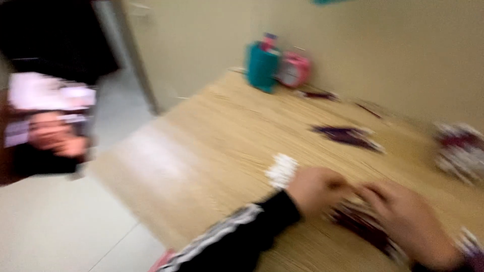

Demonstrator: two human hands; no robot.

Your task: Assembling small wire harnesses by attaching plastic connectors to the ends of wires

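Heavy blur. Your left hand [317,190] and right hand [408,221] both sit on a dark maroon card stack [363,224] at the near edge of the wooden table [201,151]. Looks like gathering cards. Finger closure: can't tell. Next move needs a firm pinch, square the stack.

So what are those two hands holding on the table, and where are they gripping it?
Both the left hand and right hand rest on a dark flat stack; too blurred to tell any grip.
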